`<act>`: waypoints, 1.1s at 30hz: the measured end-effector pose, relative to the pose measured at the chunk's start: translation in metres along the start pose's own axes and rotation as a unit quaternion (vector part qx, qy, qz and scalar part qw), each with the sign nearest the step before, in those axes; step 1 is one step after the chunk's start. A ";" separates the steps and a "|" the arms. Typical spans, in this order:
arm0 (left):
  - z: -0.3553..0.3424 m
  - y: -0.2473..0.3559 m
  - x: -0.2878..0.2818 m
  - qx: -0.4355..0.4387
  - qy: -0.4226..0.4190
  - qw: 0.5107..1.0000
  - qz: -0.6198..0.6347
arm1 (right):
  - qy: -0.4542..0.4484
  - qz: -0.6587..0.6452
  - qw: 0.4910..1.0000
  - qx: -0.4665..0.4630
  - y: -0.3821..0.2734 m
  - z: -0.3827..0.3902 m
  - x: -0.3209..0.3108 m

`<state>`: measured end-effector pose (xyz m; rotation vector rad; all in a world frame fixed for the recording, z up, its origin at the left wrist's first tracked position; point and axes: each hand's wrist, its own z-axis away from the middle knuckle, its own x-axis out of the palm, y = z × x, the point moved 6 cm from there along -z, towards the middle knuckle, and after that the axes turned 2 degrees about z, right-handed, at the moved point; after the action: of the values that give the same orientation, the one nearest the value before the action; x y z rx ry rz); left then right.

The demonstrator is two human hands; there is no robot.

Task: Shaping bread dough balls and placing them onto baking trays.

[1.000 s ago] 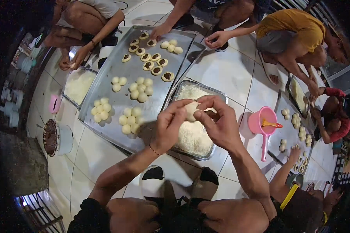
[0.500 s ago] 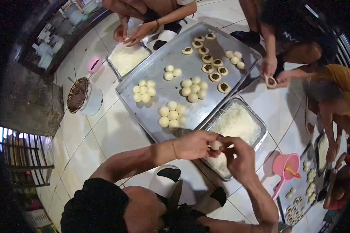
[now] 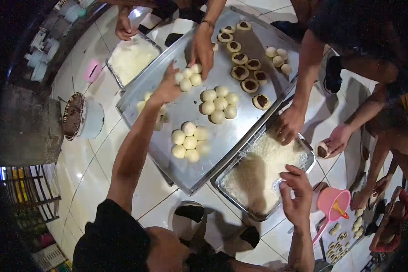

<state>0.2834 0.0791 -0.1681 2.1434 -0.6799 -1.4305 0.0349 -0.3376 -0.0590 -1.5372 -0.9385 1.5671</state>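
My left hand (image 3: 167,88) reaches over the large metal tray (image 3: 154,143) beside a small cluster of pale dough balls (image 3: 186,84), index finger extended, apparently holding nothing. A co-worker's hand (image 3: 202,56) touches the same cluster from above. Other groups of balls (image 3: 217,105) and rows of flattened rounds with dark filling (image 3: 250,85) lie on the tray. My right hand (image 3: 296,195) hangs empty, fingers apart and half bent, above the right edge of a pan of white shreds (image 3: 245,190). Another co-worker's hand (image 3: 291,122) dips toward that pan's far end.
A pink dipper (image 3: 328,199) with an orange-handled brush stands right, near a second tray (image 3: 331,247) of dough pieces. Left are a tub (image 3: 91,120) of brown paste, a pink container (image 3: 90,70) and another shred pan (image 3: 131,59). A co-worker's hand (image 3: 337,140) holds a filled round. Others crouch around.
My hands have parted: the dough ball between them is gone, the left arm has stretched up onto the tray, and the right hand has opened. Co-workers' hands have moved in toward tray and pan.
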 end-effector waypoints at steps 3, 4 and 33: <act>0.005 0.010 0.002 -0.009 0.002 1.000 -0.001 | 0.073 0.015 0.993 0.089 0.055 0.005 -0.008; 0.007 0.012 0.001 -0.011 0.004 1.000 -0.001 | 0.078 0.083 0.989 0.099 0.077 0.008 0.000; 0.078 0.242 0.031 -0.223 -0.148 0.557 0.786 | -0.166 0.310 0.933 0.081 0.155 0.054 0.037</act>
<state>0.1864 -0.1349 -0.0647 0.2491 -1.5061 -0.6202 -0.0213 -0.3766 -0.2128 -1.5594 -0.4820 2.3446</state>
